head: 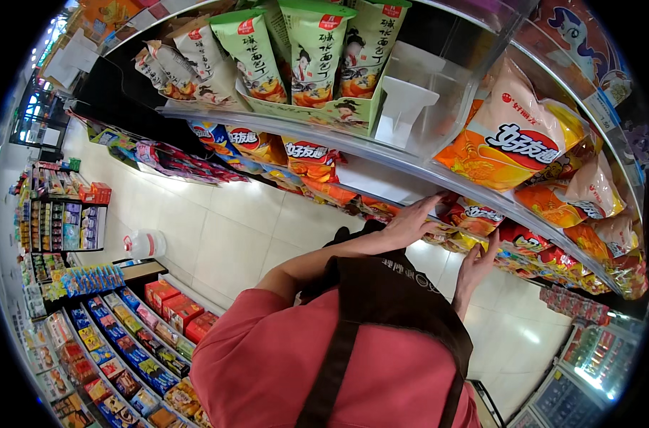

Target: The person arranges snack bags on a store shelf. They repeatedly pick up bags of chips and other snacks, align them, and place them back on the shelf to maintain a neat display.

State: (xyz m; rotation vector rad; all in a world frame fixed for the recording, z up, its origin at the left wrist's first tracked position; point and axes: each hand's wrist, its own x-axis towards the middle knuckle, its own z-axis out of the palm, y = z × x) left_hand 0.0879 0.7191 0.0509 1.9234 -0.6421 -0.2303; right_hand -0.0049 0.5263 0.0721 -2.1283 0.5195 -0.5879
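On a lower shelf of a shop rack, my left hand [414, 220] reaches in at the left side of a red and orange chip bag [471, 215]; its fingertips pass under the upper shelf's edge. Fingers spread, my right hand [477, 262] is at the lower right of the same bag, against the shelf front. Whether either hand grips the bag cannot be told. A white bare stretch of shelf [383, 176] lies left of it, then more chip bags [308, 155]. Green bread snack bags [316, 59] stand in a carton on the upper shelf.
The upper shelf's clear edge [314, 134] runs just above my hands. Large chip bags [517, 128] fill its right part, beside a clear divider [471, 101]. Behind are a tiled floor [233, 230], a large water bottle [145, 244], red boxes [180, 310] and another stocked rack.
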